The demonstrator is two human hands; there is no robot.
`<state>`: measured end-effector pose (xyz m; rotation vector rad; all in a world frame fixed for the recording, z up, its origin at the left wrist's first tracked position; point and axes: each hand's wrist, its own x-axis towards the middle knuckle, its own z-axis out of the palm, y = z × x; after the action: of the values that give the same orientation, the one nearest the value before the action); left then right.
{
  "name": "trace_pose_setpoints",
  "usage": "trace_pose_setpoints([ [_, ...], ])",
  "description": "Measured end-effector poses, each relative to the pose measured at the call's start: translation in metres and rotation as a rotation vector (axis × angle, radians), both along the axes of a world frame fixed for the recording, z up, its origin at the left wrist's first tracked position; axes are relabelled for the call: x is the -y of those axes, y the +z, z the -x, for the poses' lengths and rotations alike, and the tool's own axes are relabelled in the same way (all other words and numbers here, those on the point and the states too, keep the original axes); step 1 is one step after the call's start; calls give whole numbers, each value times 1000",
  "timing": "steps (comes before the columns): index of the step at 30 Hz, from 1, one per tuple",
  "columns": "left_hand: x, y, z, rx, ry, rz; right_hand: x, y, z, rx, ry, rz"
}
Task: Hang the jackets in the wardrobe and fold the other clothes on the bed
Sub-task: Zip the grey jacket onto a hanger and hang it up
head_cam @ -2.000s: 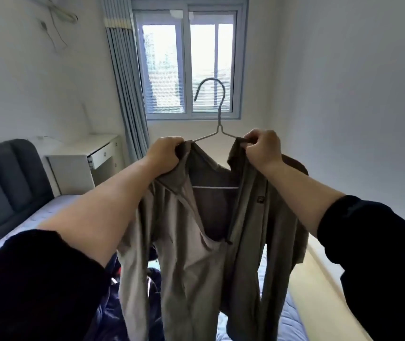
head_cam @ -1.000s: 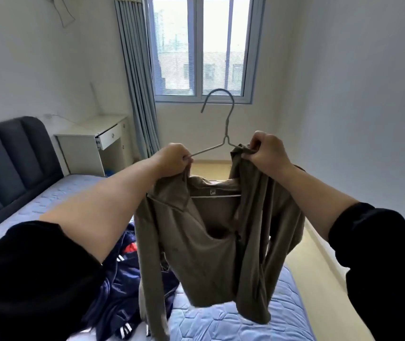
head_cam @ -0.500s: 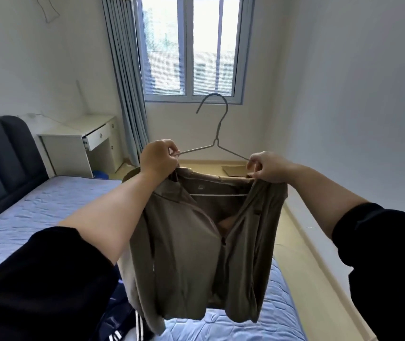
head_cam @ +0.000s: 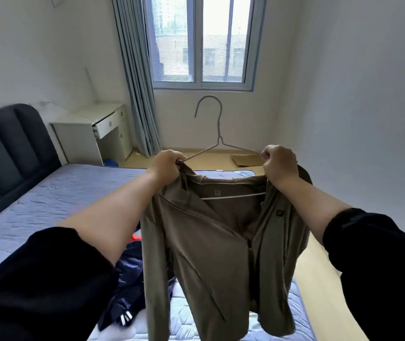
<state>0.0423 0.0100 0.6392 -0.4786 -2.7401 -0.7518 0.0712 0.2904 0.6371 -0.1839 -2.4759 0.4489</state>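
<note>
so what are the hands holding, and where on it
The left hand and right hand each grip a shoulder of the olive jacket, pinched against the wire hanger.

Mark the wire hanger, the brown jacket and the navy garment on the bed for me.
wire hanger (head_cam: 219, 130), head view, on its stem below the hook.
brown jacket (head_cam: 196, 242), head view, on its front panel.
navy garment (head_cam: 132, 274), head view, on its dark folds.
</note>
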Motion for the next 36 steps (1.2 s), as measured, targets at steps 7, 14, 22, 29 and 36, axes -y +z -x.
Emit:
trace_pose_setpoints([
  [7,6,-26,-30,30,147,117,-2,-25,-19,-22,79,3],
  [14,-23,-55,-105,-70,328,141,-29,-57,-80,39,200,83],
  [22,-69,-70,-196,-309,388,177,-48,-69,-164,139,430,302],
  [29,-79,-65,-231,-352,432,224,-107,-53,-168,448,310,-53],
  [36,-102,-77,-253,-296,392,290,-118,-71,-191,401,131,188],
])
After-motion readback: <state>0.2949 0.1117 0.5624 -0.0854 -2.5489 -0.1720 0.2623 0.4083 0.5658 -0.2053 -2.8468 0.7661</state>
